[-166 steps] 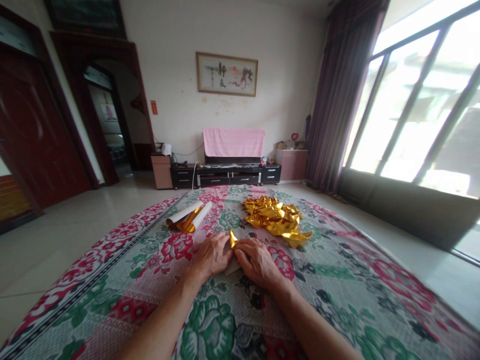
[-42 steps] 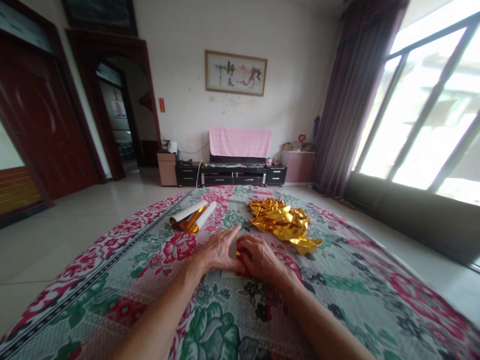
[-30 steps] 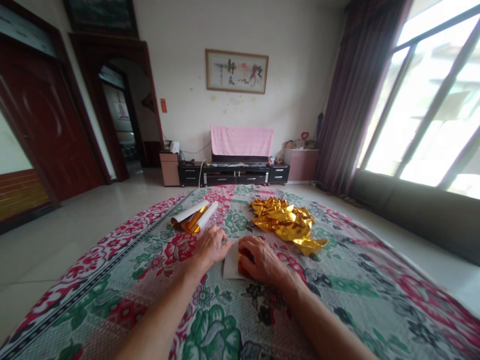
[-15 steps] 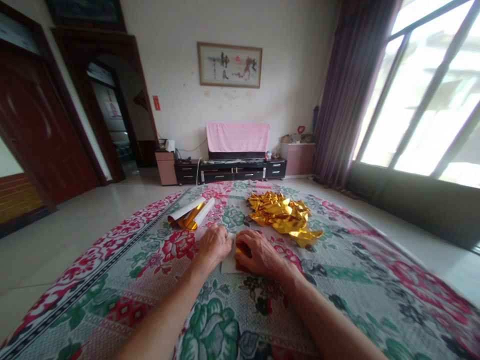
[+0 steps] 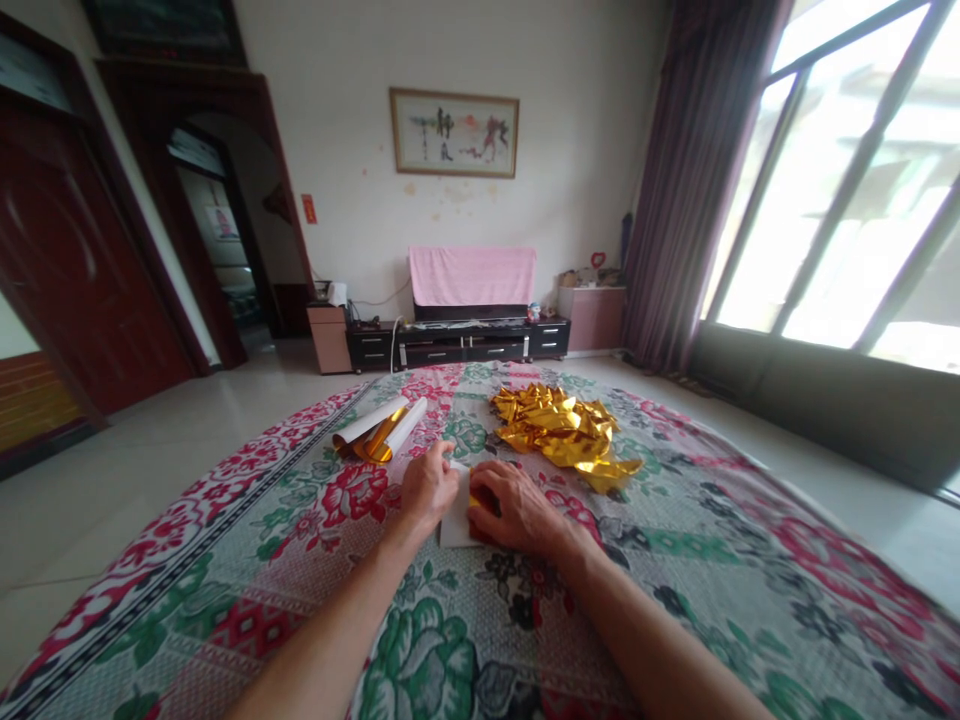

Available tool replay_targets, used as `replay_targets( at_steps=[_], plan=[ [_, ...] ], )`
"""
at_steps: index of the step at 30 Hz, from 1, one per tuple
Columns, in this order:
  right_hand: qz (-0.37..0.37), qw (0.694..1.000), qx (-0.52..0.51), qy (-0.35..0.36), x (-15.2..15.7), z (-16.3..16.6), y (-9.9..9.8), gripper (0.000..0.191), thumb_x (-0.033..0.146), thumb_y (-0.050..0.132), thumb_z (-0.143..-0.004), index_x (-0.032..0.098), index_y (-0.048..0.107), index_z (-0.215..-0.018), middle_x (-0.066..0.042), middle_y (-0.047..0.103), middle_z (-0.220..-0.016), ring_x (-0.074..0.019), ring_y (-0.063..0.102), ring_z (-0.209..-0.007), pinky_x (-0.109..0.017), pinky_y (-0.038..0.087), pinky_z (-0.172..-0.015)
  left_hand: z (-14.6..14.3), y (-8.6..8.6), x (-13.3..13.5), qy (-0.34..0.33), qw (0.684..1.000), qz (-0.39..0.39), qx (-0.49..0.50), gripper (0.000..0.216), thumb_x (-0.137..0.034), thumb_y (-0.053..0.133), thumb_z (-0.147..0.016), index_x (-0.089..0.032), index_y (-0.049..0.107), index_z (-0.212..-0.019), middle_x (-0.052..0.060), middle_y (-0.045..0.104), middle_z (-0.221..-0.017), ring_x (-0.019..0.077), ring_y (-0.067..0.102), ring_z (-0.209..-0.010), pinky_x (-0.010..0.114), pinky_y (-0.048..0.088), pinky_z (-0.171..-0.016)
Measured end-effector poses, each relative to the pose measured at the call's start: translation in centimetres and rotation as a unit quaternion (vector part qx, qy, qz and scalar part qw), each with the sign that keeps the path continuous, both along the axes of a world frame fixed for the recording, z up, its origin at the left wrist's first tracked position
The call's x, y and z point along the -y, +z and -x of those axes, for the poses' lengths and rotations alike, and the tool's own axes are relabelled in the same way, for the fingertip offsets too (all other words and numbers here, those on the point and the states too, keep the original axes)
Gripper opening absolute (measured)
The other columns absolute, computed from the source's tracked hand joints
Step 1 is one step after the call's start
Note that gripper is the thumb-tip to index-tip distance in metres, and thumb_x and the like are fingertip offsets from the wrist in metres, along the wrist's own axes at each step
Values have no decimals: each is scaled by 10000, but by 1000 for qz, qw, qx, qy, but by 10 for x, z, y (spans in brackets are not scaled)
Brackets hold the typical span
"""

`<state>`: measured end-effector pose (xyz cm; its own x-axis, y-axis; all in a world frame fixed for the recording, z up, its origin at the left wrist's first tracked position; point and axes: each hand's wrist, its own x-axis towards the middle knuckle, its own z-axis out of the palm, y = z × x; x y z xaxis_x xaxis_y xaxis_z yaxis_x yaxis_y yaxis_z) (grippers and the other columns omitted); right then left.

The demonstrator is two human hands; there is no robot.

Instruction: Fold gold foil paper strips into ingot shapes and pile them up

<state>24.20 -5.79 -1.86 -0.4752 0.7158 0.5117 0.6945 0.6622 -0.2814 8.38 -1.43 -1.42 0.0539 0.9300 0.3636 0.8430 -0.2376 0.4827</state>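
A sheet of gold foil paper with a white back point(image 5: 459, 530) lies on the cloth between my two hands, its right part folded over so that gold shows. My right hand point(image 5: 519, 508) is curled over this fold, fingers and thumb closed on it. At the sheet's upper left edge is my left hand point(image 5: 430, 486), its index finger stretched forward and lifted apart from the thumb; the other fingers are partly hidden. Beyond my right hand lies a heap of folded gold foil pieces point(image 5: 559, 425). Loosely rolled foil sheets point(image 5: 379, 430), white outside and gold inside, lie ahead of my left hand.
A flowered cloth point(image 5: 420, 660) covers the round table under everything. Past its far edge stands a low black cabinet point(image 5: 442, 352) with a pink towel point(image 5: 472, 275) draped above it. A purple curtain point(image 5: 671, 190) and a large window are on the right.
My left index finger has lifted and stretched forward, away from the sheet's edge. My right hand keeps its place on the gold fold. The view has shifted slightly.
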Motion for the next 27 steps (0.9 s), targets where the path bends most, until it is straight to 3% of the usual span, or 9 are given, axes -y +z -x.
replay_targets(
  at_steps=[9, 14, 17, 22, 27],
  plan=[
    [5, 1000, -2, 3, 0, 0, -1, 178, 235, 603, -724, 177, 543, -881, -39, 574, -915, -151, 515, -861, -297, 404, -799, 0, -3, -1, -33, 999, -23, -9, 395, -118, 483, -743, -189, 569, -1122, 21, 681, -801, 138, 611, -717, 232, 426, -685],
    [0, 1000, 13, 3, 2, -1, 1, 156, 260, 571, -759, 175, 527, -882, -51, 562, -932, -157, 507, -864, -313, 400, -808, 2, -4, -3, -6, 1000, -15, -8, 382, -176, 537, -722, -131, 599, -1097, 74, 688, -882, 164, 622, -809, 245, 443, -746],
    [1, 1000, 22, 10, 5, -2, 4, 159, 277, 552, -782, 178, 518, -901, -57, 559, -952, -157, 503, -879, -315, 399, -815, 3, -1, -3, 12, 1000, 0, -15, 301, -216, 573, -702, -134, 658, -979, 95, 684, -959, 181, 613, -893, 255, 437, -802],
    [12, 999, 27, 16, 7, -4, 5, 225, 351, 567, -782, 179, 525, -920, -72, 553, -1024, -168, 506, -920, -327, 401, -832, 4, 3, -2, 5, 1000, 21, -12, 150, -219, 569, -702, -156, 690, -764, 65, 697, -813, 168, 617, -776, 255, 436, -734],
    [21, 999, 24, 24, 8, -6, 4, 364, 454, 604, -742, 175, 544, -968, -95, 536, -1104, -190, 498, -980, -352, 398, -856, 4, -2, -5, -25, 1000, -2, 9, 104, -208, 582, -710, -165, 673, -735, 26, 681, -756, 123, 585, -694, 222, 416, -671]
  ],
)
